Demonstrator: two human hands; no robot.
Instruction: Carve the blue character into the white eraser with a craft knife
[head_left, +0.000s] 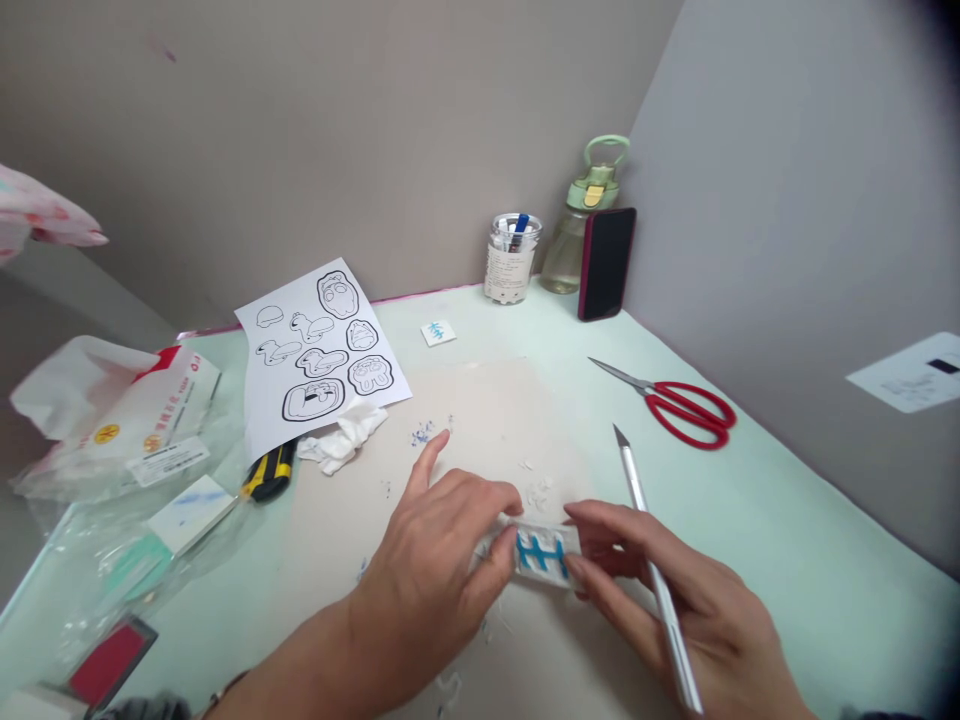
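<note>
- Saw a small white block [546, 573], roughly rectangular, pinched at opposite ends between the left hand [442, 540] and the right hand [697, 605].
- Bore a bright blue, fence-like figure [540, 552] on the white face, with several bars crossing a longer line.
- Sat slightly tilted, marked face turned up; left end partly hidden by fingers.
- Saw also a slim silver craft knife [655, 568], lying slantwise across the right hand.
- Pointed away from the body, bare dark blade [620, 437] beyond the fingers, apart from the block.

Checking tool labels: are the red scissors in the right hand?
No, the scissors lie on the table; the right hand holds the craft knife.
</note>
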